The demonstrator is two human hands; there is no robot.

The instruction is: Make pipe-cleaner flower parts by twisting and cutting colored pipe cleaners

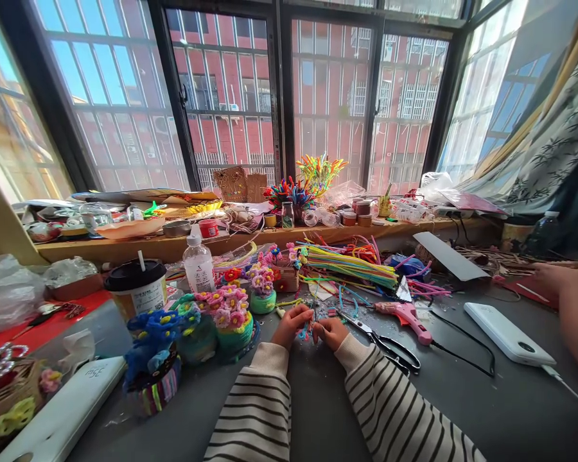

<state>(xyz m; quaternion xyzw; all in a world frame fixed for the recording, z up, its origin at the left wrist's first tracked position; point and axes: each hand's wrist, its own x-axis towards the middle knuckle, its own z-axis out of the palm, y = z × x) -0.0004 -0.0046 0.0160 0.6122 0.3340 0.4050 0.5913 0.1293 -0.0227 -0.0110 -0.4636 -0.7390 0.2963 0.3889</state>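
Observation:
My left hand [292, 326] is closed, its fingers pinched on a small pink and blue fuzzy piece [304, 332] low in the middle of the view. Close beside it, my right hand [331, 332] is also closed, its fingertips at a thin dark stem that rises between the two hands. What the right fingers grip is too small to make out. Black-handled scissors [390, 346] lie just right of my right hand, and a pink glue gun [407, 319] rests beyond them. Pots of pink fuzzy flowers [228, 308] stand to the left.
Bundled pipe cleaners [351, 264] lie behind my hands. A lidded cup [137, 285], a bottle [199, 263] and a blue flower pot [153, 378] stand left. A white power bank [508, 333] lies right, near another person's hand [553, 282]. A cluttered ledge [250, 242] runs behind.

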